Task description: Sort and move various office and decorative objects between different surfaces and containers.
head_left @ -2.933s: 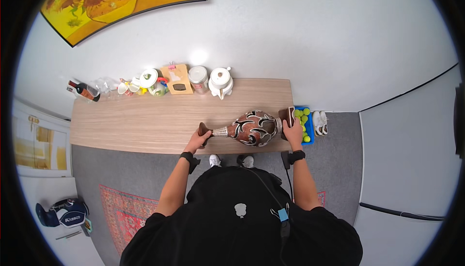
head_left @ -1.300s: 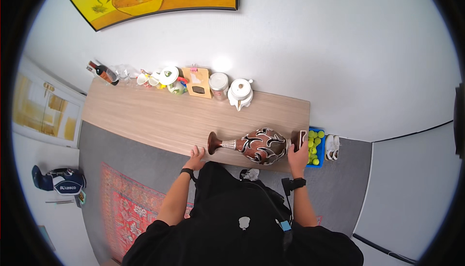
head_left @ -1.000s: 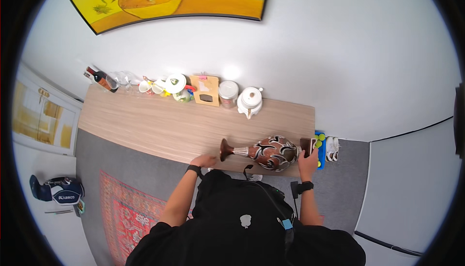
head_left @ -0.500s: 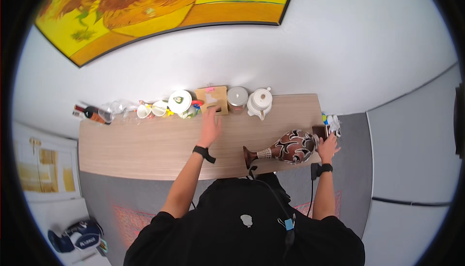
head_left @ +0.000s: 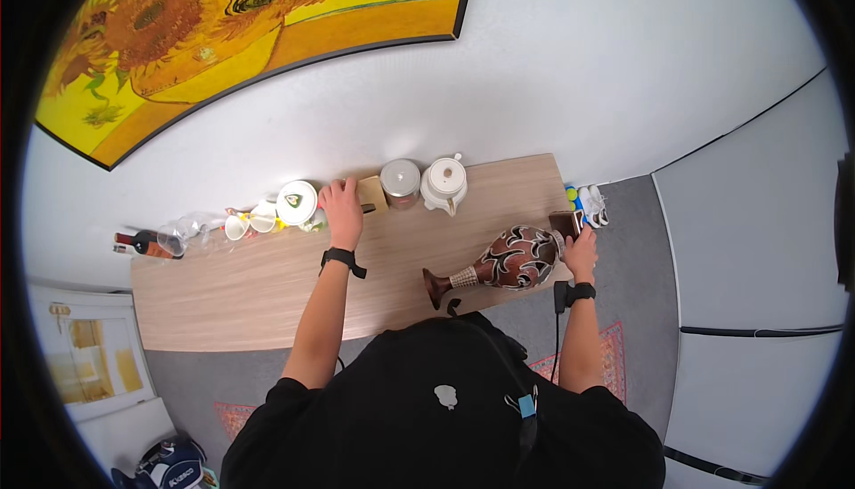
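Note:
My left hand point(head_left: 342, 215) reaches to the back of the table and closes over the left part of a brown paper packet point(head_left: 372, 196). Its fingertips are hidden behind the packet. At the table's right end, my right hand point(head_left: 582, 255) has its fingers closed at the near corner of a dark brown box point(head_left: 562, 221). Close beside that hand lies a brown vase point(head_left: 520, 258) with black and white swirls. The vase rests on its side, its flared brown end point(head_left: 435, 289) pointing left.
Along the wall stand a white teapot point(head_left: 444, 188), a grey-lidded canister point(head_left: 401, 184), a white lidded pot point(head_left: 297, 203), white cups point(head_left: 263, 216), clear glasses point(head_left: 184, 235) and a dark bottle point(head_left: 147, 243). White shoes point(head_left: 594, 205) are beyond the table's right edge.
My left hand has moved farther back and left, onto the packet. The fingers of my right hand, spread before, have drawn in at the box. The whole view has shifted and turned.

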`<action>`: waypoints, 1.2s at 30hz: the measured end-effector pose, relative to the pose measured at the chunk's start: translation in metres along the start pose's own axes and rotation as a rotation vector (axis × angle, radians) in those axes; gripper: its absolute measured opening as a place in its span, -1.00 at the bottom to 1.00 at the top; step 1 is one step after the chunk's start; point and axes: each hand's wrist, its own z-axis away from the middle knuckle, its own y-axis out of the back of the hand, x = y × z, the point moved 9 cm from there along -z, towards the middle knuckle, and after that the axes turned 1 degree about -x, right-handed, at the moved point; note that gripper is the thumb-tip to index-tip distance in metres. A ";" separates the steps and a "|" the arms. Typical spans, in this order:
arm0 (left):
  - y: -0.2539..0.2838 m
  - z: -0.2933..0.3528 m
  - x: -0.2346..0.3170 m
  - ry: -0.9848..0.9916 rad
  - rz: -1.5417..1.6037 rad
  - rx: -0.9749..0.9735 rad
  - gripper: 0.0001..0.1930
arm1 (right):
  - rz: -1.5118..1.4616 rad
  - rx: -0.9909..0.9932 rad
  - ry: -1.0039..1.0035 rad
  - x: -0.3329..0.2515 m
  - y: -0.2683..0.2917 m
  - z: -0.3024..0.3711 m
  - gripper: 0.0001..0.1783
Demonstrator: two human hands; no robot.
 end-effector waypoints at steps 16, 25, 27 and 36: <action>0.031 0.027 0.023 0.128 0.361 -0.103 -0.90 | 0.043 0.009 0.048 -0.015 0.006 -0.004 -0.44; 0.018 0.064 0.002 0.300 0.653 -0.359 -0.84 | 0.035 -0.001 0.066 -0.012 0.003 -0.006 -0.42; 0.016 0.069 0.003 0.307 0.776 -0.384 -0.83 | 0.032 0.003 0.077 -0.011 0.002 -0.007 -0.41; -0.058 0.121 0.007 0.553 1.394 -0.591 -0.82 | 0.045 -0.021 0.048 -0.008 0.002 -0.006 -0.40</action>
